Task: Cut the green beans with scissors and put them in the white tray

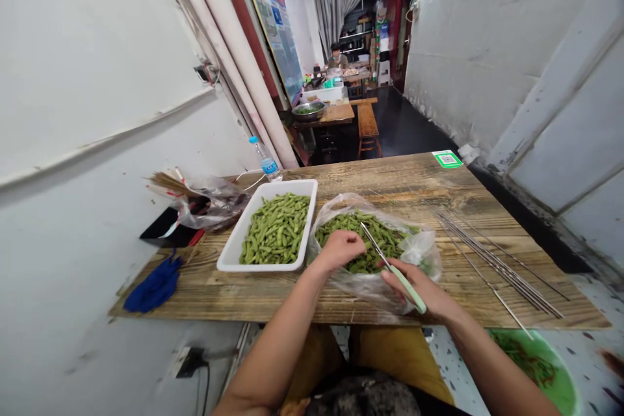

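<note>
My right hand (423, 287) is closed around scissors (408, 289) with a pale green handle. Their metal blades point up and left over a clear plastic bag (423, 248) lying spread on the wooden table. Green pods (380, 233) that look like edamame fill the bag. Above the bag's left side, my left hand (344, 249) has its fingers curled together, close to the blades. Whatever those fingers hold is hidden. Left of the bag stands a white plastic tray (310, 208) heaped with more pods (275, 231).
Metal skewers (497, 263) lie on the table (404, 175) at the right. A water bottle (267, 162), a plastic bag of sticks (209, 201) and blue cloth (153, 285) are at the left. Below right is a green basin (550, 364). A person (336, 58) sits far back.
</note>
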`<state>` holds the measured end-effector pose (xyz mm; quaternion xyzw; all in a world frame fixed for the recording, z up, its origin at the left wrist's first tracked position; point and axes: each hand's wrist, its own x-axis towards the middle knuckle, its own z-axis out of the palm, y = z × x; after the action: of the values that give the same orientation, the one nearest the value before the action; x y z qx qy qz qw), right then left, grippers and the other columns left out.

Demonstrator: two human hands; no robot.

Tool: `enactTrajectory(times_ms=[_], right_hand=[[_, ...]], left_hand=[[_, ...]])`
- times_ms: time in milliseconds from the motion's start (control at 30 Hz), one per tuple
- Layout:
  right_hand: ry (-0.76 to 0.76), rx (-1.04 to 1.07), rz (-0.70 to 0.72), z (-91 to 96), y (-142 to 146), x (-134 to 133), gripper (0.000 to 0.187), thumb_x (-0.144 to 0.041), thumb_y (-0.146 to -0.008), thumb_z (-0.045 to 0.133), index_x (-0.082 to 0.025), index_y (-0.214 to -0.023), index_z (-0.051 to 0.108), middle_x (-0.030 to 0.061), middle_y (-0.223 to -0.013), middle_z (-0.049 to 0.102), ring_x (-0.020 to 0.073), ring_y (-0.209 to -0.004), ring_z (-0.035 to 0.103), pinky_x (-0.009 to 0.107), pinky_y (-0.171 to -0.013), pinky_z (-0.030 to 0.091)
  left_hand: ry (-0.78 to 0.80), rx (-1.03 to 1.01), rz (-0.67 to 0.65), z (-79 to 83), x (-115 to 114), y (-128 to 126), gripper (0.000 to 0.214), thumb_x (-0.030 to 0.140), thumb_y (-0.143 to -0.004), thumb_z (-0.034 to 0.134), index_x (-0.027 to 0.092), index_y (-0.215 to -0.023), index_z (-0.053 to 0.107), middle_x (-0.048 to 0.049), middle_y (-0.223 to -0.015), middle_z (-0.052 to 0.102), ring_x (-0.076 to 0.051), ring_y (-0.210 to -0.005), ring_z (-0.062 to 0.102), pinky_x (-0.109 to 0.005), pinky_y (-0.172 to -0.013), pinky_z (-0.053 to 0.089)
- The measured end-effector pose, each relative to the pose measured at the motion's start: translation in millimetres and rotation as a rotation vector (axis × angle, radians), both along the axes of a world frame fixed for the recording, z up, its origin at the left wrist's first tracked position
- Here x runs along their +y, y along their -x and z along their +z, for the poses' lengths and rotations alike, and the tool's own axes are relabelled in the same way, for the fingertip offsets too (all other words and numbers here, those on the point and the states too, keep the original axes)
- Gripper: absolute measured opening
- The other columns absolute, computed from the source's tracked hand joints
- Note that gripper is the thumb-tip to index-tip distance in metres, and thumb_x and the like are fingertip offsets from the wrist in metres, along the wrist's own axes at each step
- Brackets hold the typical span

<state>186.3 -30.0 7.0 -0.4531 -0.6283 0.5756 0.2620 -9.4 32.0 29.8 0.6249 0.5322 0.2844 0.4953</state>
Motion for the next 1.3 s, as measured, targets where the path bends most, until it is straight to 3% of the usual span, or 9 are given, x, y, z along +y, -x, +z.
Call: enactTrajectory(times_ms=[167,333,567,700,833,967,1067,1133,1300], right_hand=[[0.022,0.003,-0.003,-0.3,3.8,1.3,0.045,-0.054,-0.082,0.053,-0.016,-0.106,0.053,-0.0073,-0.054,0.040,0.0087,-0.046,0.039,0.021,-0.043,0.031],[0.059,0.032,-0.018,8.2,8.5,-3.1,0.046,-0.058,-0.080,0.050,-0.017,-0.100,0.053,-0.0078,-0.053,0.039,0.0084,-0.044,0.038,0.021,-0.043,0.033],[0.158,0.124,-0.100,-5.4,11.9,-8.8,0.035,-0.053,-0.075,0.060,-0.021,-0.074,0.047,-0.0096,-0.049,0.039,0.0056,-0.034,0.034,0.019,-0.032,0.029],[0.196,0.181,-0.208,-20.3,13.7,-7.2,0.035,-0.054,-0.073,0.062,-0.021,-0.075,0.048,-0.0106,-0.049,0.038,0.0048,-0.031,0.032,0.017,-0.028,0.029],[0.199,0.252,-0.272,-29.5,7.1,-10.3,0.036,-0.054,-0.076,0.059,-0.020,-0.085,0.051,-0.0094,-0.053,0.042,0.0050,-0.035,0.036,0.017,-0.029,0.031],[0.259,0.239,-0.231,-31.3,-2.6,-19.2,0.037,-0.054,-0.077,0.058,-0.020,-0.092,0.051,-0.0103,-0.051,0.041,0.0050,-0.034,0.035,0.017,-0.030,0.030],[0.269,0.210,-0.229,-30.6,-6.5,-24.8,0.037,-0.054,-0.077,0.058,-0.020,-0.091,0.051,-0.0108,-0.050,0.039,0.0049,-0.034,0.034,0.017,-0.031,0.030],[0.266,0.197,-0.224,-31.5,-7.6,-27.3,0.037,-0.055,-0.078,0.057,-0.020,-0.090,0.050,-0.0112,-0.048,0.038,0.0049,-0.034,0.033,0.017,-0.031,0.029],[0.284,0.120,-0.193,-39.1,-9.2,-31.3,0.038,-0.056,-0.078,0.056,-0.020,-0.090,0.052,-0.0109,-0.045,0.037,0.0057,-0.034,0.033,0.017,-0.032,0.028]], left_hand=[[0.011,-0.019,-0.024,1.4,1.4,4.6,0.019,0.027,-0.066,0.053,0.012,-0.061,0.063,0.0056,-0.046,0.041,-0.006,-0.048,0.031,-0.021,-0.049,0.023],[-0.068,-0.012,-0.045,5.4,-1.7,7.0,0.029,0.039,-0.071,0.055,0.012,-0.060,0.059,0.0045,-0.050,0.043,-0.007,-0.050,0.033,-0.021,-0.050,0.025],[-0.068,0.009,-0.089,-0.1,-5.8,6.7,0.028,0.039,-0.073,0.055,0.013,-0.063,0.058,0.0037,-0.052,0.047,-0.007,-0.049,0.036,-0.021,-0.049,0.027],[-0.069,-0.007,0.009,-5.8,-6.2,8.8,0.020,0.029,-0.070,0.055,0.015,-0.056,0.052,0.0018,-0.053,0.053,-0.008,-0.050,0.045,-0.021,-0.052,0.033],[-0.032,-0.144,0.173,-15.7,-2.1,13.1,0.019,0.018,-0.065,0.050,0.017,-0.052,0.036,-0.0022,-0.072,0.061,-0.009,-0.054,0.053,-0.021,-0.054,0.038],[-0.147,0.179,0.137,-24.7,1.1,11.7,0.005,0.013,-0.067,0.046,0.017,-0.064,0.047,0.0000,-0.065,0.058,-0.011,-0.055,0.051,-0.022,-0.055,0.037],[-0.221,0.414,-0.014,-30.2,-2.1,4.2,0.023,0.013,-0.074,0.044,0.017,-0.092,0.058,-0.0040,-0.080,0.063,-0.016,-0.073,0.057,-0.025,-0.067,0.040],[-0.217,0.519,-0.040,-34.4,-5.9,-2.1,0.026,0.018,-0.079,0.045,0.018,-0.102,0.058,-0.0078,-0.088,0.065,-0.019,-0.081,0.059,-0.027,-0.073,0.040],[-0.275,0.728,-0.036,-42.5,-9.2,-12.0,0.014,0.025,-0.077,0.056,0.018,-0.083,0.066,-0.0128,-0.082,0.066,-0.025,-0.082,0.061,-0.031,-0.074,0.040]])
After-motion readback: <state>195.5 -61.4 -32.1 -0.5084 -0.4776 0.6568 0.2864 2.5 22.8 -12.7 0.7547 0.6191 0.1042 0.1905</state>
